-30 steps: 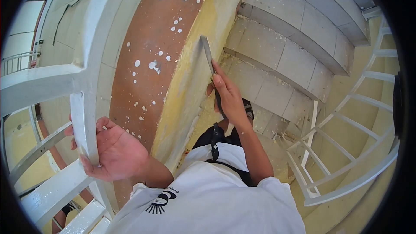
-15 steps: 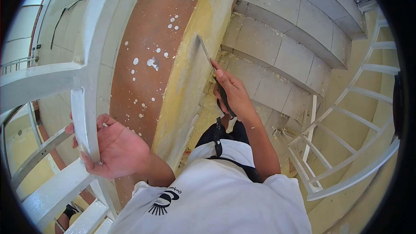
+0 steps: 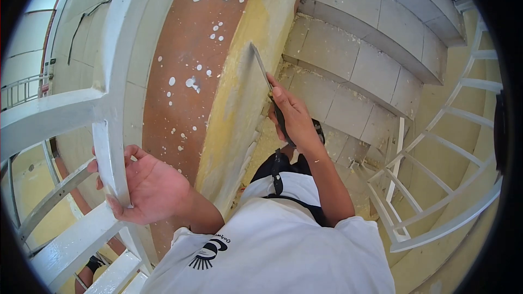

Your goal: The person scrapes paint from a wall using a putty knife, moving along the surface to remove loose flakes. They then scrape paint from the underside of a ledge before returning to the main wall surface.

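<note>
My right hand (image 3: 295,118) is closed around the dark handle of a scraper (image 3: 262,66), whose narrow metal blade points up and away from me. Its tip meets the patchy yellow side wall (image 3: 234,98) of the stairs, where paint has come off to a greyish surface. On the left, my left hand (image 3: 155,188) is wrapped around a white metal railing post (image 3: 111,160), fingers behind it and the palm turned toward me.
Tiled steps (image 3: 332,46) strewn with paint flakes climb at the right. A reddish-brown ledge (image 3: 180,71) spotted with white paint runs beside the wall. Another white railing (image 3: 436,179) curves along the right side. Part of another person's limb (image 3: 84,277) shows through the railing at lower left.
The view has shifted slightly. The scraper stays on nearly the same patch of wall, and my left hand keeps its hold on the post.
</note>
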{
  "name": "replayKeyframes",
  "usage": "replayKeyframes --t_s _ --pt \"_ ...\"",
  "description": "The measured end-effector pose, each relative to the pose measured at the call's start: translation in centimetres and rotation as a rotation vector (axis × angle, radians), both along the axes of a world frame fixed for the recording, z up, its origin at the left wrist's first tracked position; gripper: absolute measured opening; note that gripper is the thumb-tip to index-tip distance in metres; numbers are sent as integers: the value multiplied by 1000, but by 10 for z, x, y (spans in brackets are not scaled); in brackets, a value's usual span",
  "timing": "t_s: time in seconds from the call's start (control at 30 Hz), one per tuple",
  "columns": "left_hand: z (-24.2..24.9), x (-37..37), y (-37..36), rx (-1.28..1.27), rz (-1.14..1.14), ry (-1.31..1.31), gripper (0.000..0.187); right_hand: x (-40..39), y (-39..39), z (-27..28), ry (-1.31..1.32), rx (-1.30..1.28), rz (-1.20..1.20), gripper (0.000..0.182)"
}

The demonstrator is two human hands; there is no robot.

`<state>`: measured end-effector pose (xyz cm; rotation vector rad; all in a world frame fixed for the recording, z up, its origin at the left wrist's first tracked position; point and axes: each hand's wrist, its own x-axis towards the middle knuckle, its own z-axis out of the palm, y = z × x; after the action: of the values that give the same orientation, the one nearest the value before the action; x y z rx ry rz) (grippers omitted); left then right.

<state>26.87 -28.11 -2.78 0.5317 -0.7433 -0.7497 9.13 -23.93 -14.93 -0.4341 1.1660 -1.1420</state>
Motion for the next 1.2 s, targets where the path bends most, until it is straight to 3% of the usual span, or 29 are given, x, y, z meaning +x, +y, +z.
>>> replayKeyframes --t_s 0.37,0.77,0.9,1.03,1.2 --pt "0 2 -1 -23 -21 7 26 -5 3 2 -5 -6 32 54" --pt "-3 3 0 -34 -22 84 25 -16 -35 -5 43 -70 -112 56" --pt "-3 0 -9 -155 -44 138 23 5 1 -1 -29 -55 3 59" --pt "4 -8 -20 -209 92 293 19 -31 -44 -14 20 -68 -82 59" --pt "2 -5 -34 -231 348 320 17 -76 -48 -50 92 -17 28 54"
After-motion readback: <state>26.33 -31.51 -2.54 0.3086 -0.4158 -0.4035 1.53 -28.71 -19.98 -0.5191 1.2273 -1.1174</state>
